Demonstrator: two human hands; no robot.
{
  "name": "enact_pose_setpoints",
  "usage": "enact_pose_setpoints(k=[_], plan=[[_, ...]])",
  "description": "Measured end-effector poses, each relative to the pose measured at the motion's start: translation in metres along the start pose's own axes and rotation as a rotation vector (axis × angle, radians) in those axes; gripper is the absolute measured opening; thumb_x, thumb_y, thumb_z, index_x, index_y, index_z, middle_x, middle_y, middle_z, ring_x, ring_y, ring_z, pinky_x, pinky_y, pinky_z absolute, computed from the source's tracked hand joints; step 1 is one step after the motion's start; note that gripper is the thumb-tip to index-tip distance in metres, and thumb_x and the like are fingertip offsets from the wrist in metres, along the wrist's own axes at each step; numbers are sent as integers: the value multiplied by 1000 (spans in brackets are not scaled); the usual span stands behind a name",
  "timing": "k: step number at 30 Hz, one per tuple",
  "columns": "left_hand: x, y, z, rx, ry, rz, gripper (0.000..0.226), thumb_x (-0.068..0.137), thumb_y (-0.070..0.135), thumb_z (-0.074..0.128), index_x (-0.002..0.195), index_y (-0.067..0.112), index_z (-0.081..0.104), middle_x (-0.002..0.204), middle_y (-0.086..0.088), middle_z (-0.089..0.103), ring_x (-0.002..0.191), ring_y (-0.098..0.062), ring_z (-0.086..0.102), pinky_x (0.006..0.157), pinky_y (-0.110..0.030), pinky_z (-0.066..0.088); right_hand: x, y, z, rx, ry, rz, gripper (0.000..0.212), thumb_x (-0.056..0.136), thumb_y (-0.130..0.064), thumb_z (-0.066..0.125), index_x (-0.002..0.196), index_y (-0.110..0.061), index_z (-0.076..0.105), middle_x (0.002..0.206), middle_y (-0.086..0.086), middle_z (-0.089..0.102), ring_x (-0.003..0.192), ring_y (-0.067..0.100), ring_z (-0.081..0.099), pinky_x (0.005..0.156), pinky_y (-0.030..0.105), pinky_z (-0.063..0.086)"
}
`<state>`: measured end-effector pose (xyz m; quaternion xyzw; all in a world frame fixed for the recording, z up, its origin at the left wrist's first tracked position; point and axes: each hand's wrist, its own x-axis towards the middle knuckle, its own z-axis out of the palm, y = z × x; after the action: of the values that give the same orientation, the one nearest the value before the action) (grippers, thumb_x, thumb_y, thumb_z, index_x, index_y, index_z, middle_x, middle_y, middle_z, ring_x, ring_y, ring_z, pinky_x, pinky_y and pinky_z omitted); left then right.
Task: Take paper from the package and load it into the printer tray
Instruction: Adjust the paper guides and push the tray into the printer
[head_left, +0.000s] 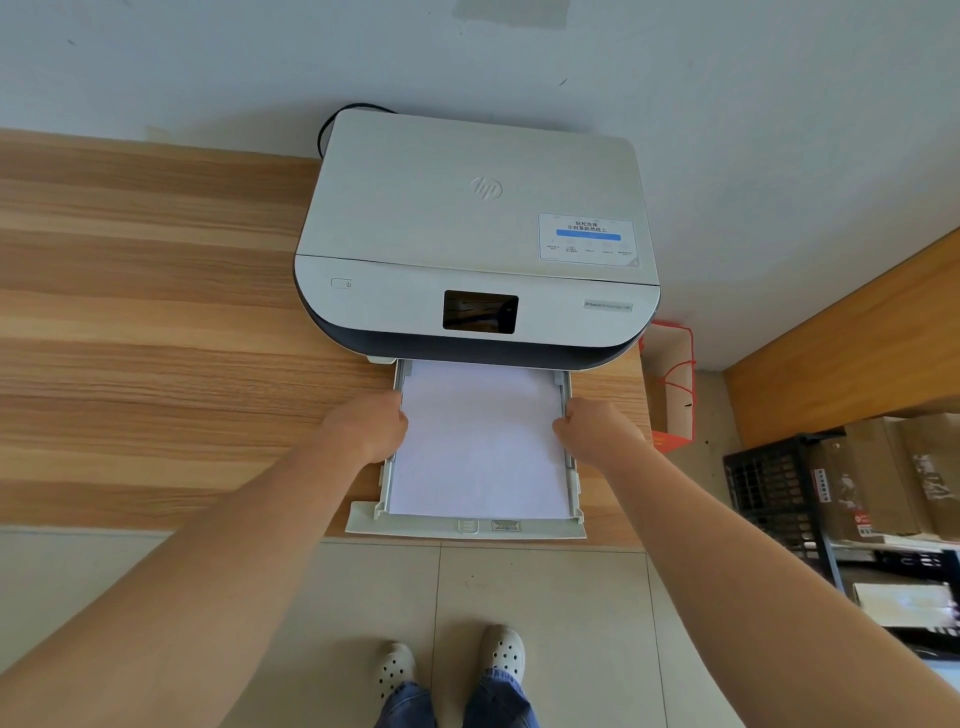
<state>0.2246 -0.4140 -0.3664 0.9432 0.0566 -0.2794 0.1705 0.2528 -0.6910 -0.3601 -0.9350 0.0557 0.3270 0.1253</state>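
A white printer (467, 223) with a dark screen sits on the wooden desk against the wall. Its tray (467, 527) is pulled out toward me over the desk's front edge. A stack of white paper (480, 447) lies flat in the tray, its far end under the printer. My left hand (371, 426) rests on the tray's left side with fingers curled at the paper's left edge. My right hand (592, 428) does the same at the right edge. No paper package is in view.
The wooden desk (156, 312) stretches to the left. A red-trimmed paper bag (670, 384) stands on the floor right of the desk. A black rack (779, 499) with cardboard boxes (883, 478) is at the right. My feet are on the tiled floor below.
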Motion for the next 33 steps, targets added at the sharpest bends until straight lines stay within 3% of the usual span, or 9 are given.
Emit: enact_pose_setpoints(k=[5, 10, 18, 21, 25, 30, 33], plan=[[2, 2, 3, -28, -3, -14, 28, 99, 21, 35, 119, 10, 52, 93, -1, 52, 84, -16, 52, 66, -27, 39, 0, -5, 4, 37, 16, 46, 15, 86, -13, 38, 94, -13, 51, 82, 7, 55, 70, 22, 55, 62, 32, 46], [-2, 1, 3, -14, -7, 7, 30, 100, 23, 34, 123, 11, 49, 101, -6, 58, 83, -15, 51, 66, -28, 40, -4, -6, 5, 9, 29, 40, 17, 87, -12, 38, 99, -14, 50, 88, 8, 56, 82, 29, 59, 75, 39, 52], [-34, 7, -4, 94, 207, 132, 27, 96, 37, 46, 107, 13, 51, 79, 3, 53, 70, -14, 52, 57, -28, 39, -32, 0, 4, 22, 128, -24, 28, 96, -29, 35, 115, -12, 47, 98, 8, 58, 81, 27, 60, 68, 38, 51], [-48, 9, 4, 106, 238, 297, 33, 94, 41, 50, 116, 16, 51, 107, 1, 56, 93, -16, 54, 74, -29, 47, -48, 6, 18, -20, 219, -161, 31, 96, -42, 41, 114, -17, 50, 110, 5, 58, 89, 22, 58, 78, 40, 53], [-64, 4, 33, 133, 224, 426, 46, 89, 48, 52, 124, 18, 49, 124, 2, 50, 115, -18, 44, 91, -31, 41, -70, 17, 50, -119, 288, -386, 45, 94, -55, 42, 127, -25, 49, 132, -3, 48, 125, 20, 42, 106, 40, 33], [-81, -1, 56, 232, 246, 515, 64, 82, 63, 46, 129, 19, 47, 131, 2, 46, 121, -20, 42, 100, -34, 37, -84, 22, 68, -159, 340, -430, 56, 89, -65, 40, 133, -31, 42, 147, -3, 34, 136, 21, 30, 112, 43, 18], [-86, 0, 63, 326, 221, 526, 81, 77, 71, 48, 139, 20, 37, 149, 0, 31, 137, -22, 27, 109, -40, 26, -89, 25, 73, -233, 309, -472, 68, 83, -73, 39, 139, -34, 33, 155, -2, 21, 142, 24, 18, 116, 47, 11]])
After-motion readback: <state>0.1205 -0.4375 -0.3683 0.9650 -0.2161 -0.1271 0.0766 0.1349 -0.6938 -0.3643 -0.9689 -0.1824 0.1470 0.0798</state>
